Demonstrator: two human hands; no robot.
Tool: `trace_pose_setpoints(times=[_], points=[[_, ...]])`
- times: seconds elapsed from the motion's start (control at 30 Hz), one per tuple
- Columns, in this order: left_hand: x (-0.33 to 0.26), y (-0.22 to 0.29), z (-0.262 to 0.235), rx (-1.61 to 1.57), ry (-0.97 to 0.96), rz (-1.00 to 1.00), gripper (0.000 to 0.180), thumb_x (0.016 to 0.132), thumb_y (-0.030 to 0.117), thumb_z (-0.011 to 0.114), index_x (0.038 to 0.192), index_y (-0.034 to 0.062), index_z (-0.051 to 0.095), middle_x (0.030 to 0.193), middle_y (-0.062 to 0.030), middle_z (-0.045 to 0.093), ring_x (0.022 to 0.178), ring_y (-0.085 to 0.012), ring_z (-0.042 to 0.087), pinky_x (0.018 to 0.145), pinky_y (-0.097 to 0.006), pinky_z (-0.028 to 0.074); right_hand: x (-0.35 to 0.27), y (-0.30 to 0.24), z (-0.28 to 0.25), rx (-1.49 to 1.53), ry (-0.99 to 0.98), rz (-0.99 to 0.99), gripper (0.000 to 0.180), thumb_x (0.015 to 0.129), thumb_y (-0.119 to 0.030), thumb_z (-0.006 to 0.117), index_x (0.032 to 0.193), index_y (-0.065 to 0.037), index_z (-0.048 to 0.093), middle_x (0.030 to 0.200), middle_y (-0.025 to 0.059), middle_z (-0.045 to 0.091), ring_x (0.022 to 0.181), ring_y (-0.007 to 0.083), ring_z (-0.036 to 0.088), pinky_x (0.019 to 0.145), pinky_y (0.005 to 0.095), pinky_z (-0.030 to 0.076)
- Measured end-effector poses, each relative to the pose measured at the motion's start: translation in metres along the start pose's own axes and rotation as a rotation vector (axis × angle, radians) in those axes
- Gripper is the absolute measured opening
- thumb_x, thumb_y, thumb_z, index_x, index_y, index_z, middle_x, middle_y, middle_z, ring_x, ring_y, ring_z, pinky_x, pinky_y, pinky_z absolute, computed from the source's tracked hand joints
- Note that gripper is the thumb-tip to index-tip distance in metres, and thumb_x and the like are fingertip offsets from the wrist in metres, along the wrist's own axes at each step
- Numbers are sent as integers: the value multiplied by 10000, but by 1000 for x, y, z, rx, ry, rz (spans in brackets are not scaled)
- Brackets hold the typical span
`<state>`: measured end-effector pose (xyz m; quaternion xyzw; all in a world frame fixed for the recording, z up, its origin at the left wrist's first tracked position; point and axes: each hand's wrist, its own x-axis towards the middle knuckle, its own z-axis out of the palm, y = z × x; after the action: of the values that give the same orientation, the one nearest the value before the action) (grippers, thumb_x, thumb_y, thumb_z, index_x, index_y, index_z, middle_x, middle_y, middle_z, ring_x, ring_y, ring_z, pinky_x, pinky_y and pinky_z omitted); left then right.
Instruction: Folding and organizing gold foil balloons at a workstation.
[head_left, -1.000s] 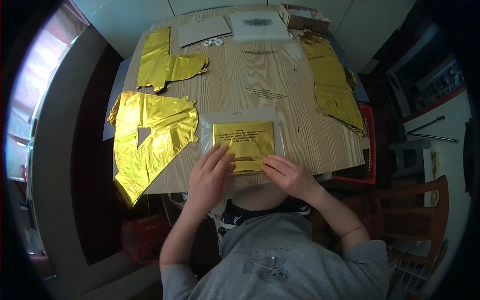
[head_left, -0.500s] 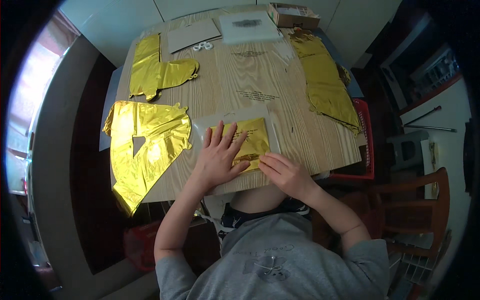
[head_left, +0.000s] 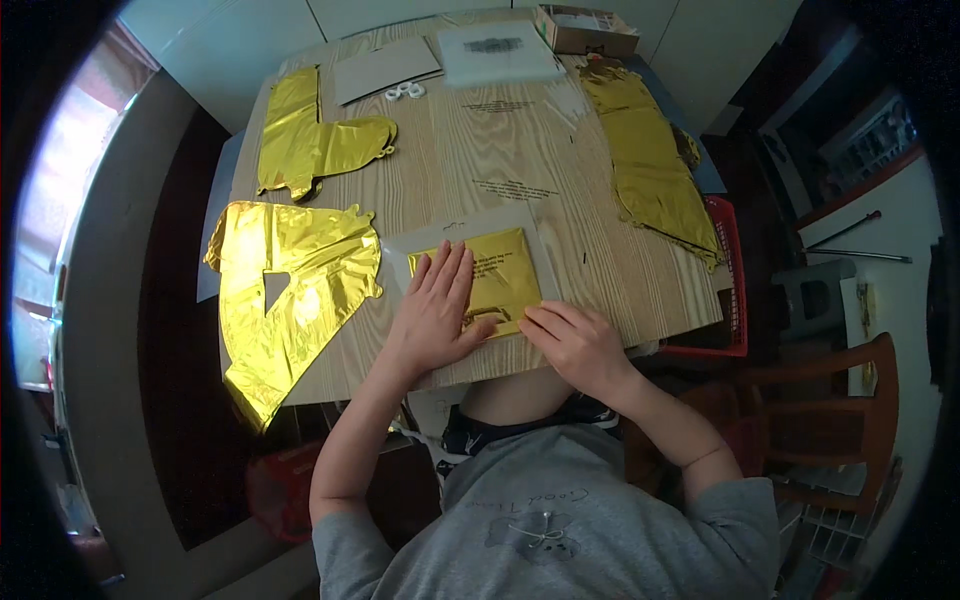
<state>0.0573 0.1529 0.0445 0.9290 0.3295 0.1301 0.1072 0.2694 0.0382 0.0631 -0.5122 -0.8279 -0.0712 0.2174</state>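
A folded gold foil piece [head_left: 507, 283] lies inside a clear plastic bag [head_left: 492, 217] near the table's front edge. Flat on the bag's left part rests my left hand [head_left: 432, 318], its fingers stretched out and the thumb pointing right. My right hand [head_left: 574, 340] pinches the bag's lower right corner between thumb and fingers; the tips partly cover that corner. To the left of the bag spreads a flat gold foil balloon [head_left: 325, 255] with a small hole in its middle, hanging over the table edge.
Another flat gold foil balloon [head_left: 320, 140] lies farther back on the left, and a stack of them [head_left: 650, 170] on the right. Grey boards [head_left: 388, 70], white ribbon rolls [head_left: 405, 91], plastic bags [head_left: 500, 55] and a cardboard box [head_left: 588, 30] sit at the back. A wooden chair [head_left: 830, 400] stands right.
My left hand's fingers have drawn closer together on the bag. The right hand has moved very slightly up and right, still pinching the corner.
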Motion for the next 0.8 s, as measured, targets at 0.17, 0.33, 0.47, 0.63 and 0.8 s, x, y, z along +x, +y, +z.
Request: trace_pose_setpoints(times=[0.17,0.33,0.47,0.63,0.8], points=[[-2,0,-4,71,17,-40,763,892,451,529,1388,-99,346,1471,-280,320,1413,-408,238,1149,-528,162,10,9,-2,197,-12,36,211,804,-133,607,987,-38,651,1068,66,638,1045,249,594,869,386,497],[1,3,-2,98,109,-109,705,892,383,512,1374,-109,364,1458,-294,334,1402,-409,265,1143,-534,175,70,24,24,253,88,139,348,872,-187,575,1160,8,582,1228,151,577,1208,319,508,1038,444,381],[-3,-3,7,119,106,-148,688,875,337,496,1374,-118,361,1458,-290,340,1402,-398,273,1145,-521,184,76,17,52,162,-82,38,499,909,-257,538,1313,30,474,1386,193,455,1337,321,383,1126,469,264],[-3,-6,6,137,32,-165,683,874,297,467,1412,-93,309,1486,-277,298,1414,-395,246,1153,-509,177,70,19,59,172,-217,40,565,922,-314,519,1367,23,429,1448,195,391,1382,329,320,1147,473,216],[-3,-3,4,119,16,-194,690,865,294,469,1414,-92,308,1488,-275,296,1416,-394,245,1152,-514,176,72,20,61,104,-249,43,613,910,-373,499,1390,-1,420,1470,199,366,1392,369,282,1153,490,189]])
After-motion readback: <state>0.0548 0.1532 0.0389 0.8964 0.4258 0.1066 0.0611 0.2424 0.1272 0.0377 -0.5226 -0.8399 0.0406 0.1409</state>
